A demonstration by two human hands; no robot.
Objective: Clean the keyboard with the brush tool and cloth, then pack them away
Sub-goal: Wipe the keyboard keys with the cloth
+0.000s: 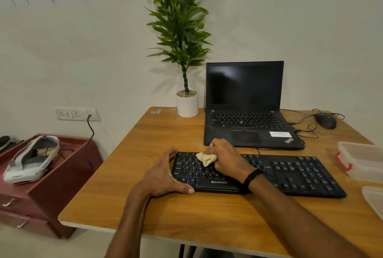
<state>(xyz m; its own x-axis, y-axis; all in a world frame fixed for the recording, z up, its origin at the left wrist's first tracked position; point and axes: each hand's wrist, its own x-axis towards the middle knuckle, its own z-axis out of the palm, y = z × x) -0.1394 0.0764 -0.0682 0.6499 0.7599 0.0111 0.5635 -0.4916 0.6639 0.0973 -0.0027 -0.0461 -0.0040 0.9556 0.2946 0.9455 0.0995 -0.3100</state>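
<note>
— On the left half of the keyboard [290, 177] we have the cloth [204, 159], bunched in our right grip [227, 161], fingers curled round it and pressing it onto the keys.
— And our left grip [165, 177]?
— Released, with the fingers straight against the keyboard's left end and the thumb along its front edge. It braces the keyboard on the surface [186, 216].
— How does the cloth handle?
— Soft and light, we judge. It crumples, so we hold it as a wad and let a fold stick out to wipe with. The keyboard looks like stiff, light plastic that may slide, which explains the bracing, and a hard drag could lift a key.
— Where do we pack things?
— Our clear box [364, 166] with the red latch [343, 161] stands open at the right edge, well apart from the cloth. We see nothing inside, though its walls are cloudy. What may be its lid [376, 199] lies just in front. We see no brush.
</note>
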